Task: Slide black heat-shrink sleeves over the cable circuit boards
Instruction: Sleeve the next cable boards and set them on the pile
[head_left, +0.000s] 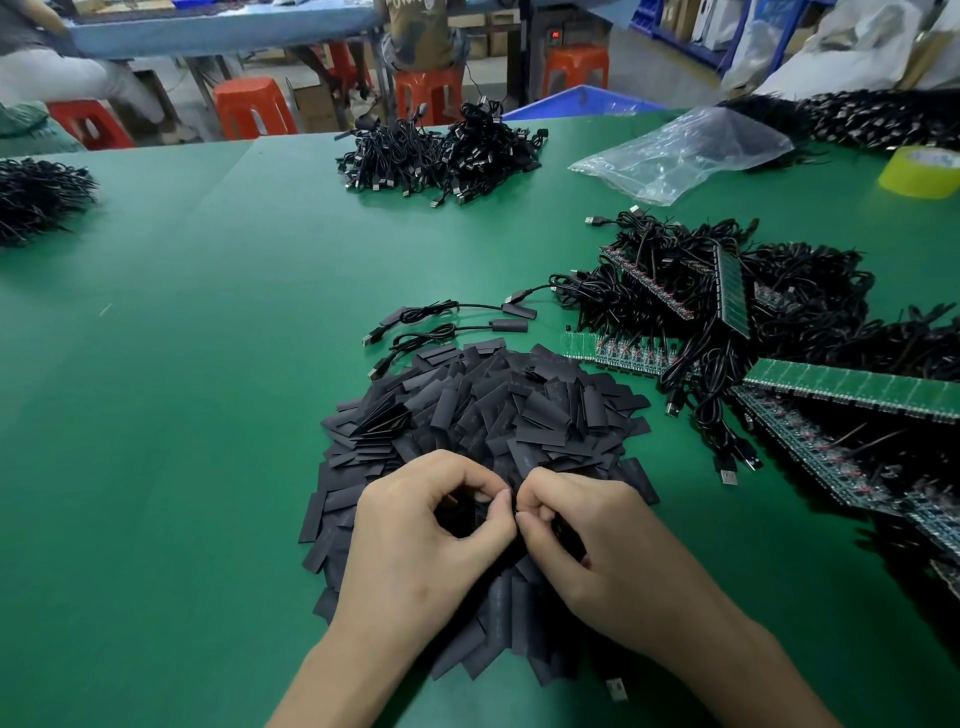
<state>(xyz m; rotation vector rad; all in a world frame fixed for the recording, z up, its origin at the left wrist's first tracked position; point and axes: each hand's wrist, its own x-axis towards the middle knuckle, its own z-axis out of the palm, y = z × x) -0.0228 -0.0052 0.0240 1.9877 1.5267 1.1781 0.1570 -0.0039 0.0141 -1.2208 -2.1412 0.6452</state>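
Observation:
A big heap of flat black heat-shrink sleeves (498, 410) lies on the green table (197, 364) in front of me. Over its near side, my left hand (421, 525) and my right hand (582, 535) meet fingertip to fingertip, both with curled fingers pinching a small black piece between them; whether it is a sleeve alone or a sleeve on a board is hidden. A USB plug (616, 690) peeks out below my right forearm. Two sleeved cables (457, 319) lie just beyond the heap. To the right are green circuit board strips with black cables (727, 332).
Bundles of black USB cables (441, 156) sit at the far middle, another pile (36, 197) at the far left and one (883, 119) at the far right. A clear plastic bag (685, 150) and a yellow tape roll (922, 171) lie at the right rear. Orange stools stand beyond the table.

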